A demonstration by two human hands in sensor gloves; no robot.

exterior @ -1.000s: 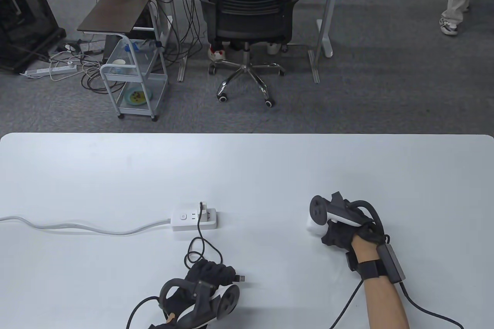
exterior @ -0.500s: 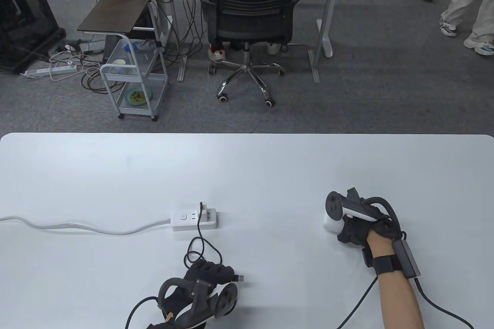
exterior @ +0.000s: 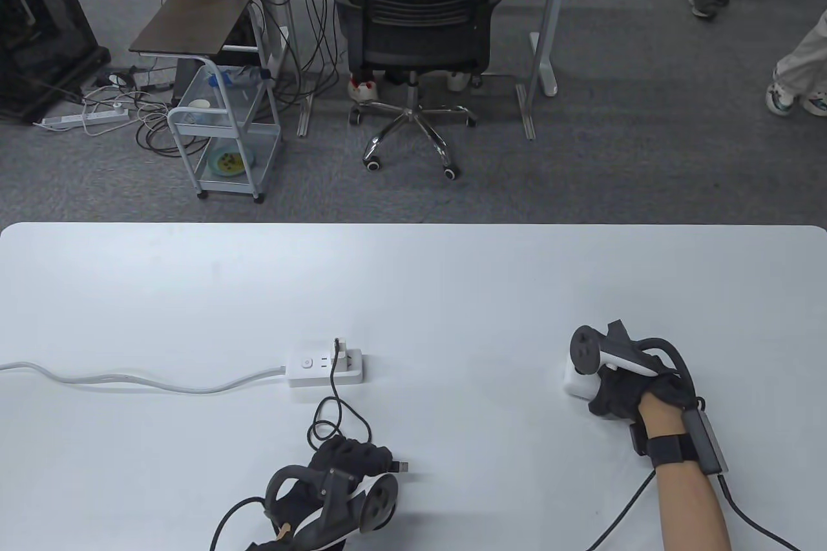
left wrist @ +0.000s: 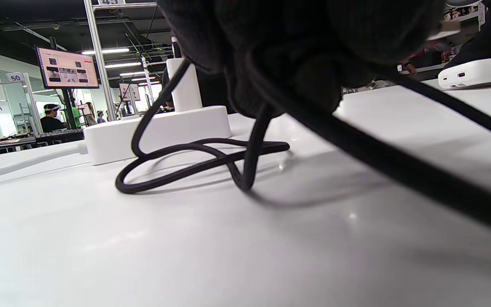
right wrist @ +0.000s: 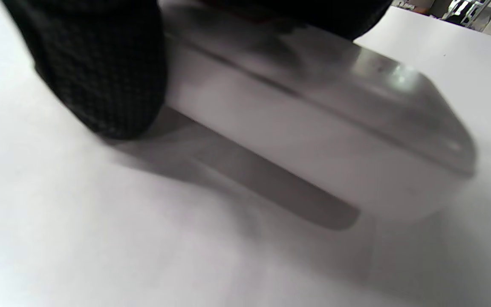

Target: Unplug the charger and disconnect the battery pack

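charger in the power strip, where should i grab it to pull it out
Pinch the small white charger by its body, which stands upright out of the power strip, coming from above and pulling straight up. The black cable leaves its top, so grip below that. The left hand holds the cable's free end; the right hand holds the battery pack.

Right hand (exterior: 620, 386) grips white battery pack (exterior: 576, 380) near table's (exterior: 413, 280) right edge. Left hand (exterior: 349, 457) at near edge holds black cable (exterior: 336, 405), metal plug tip (exterior: 402, 466) poking out free. Cable loops up to charger (exterior: 342, 349), seated in white power strip (exterior: 325, 369), mid-table.
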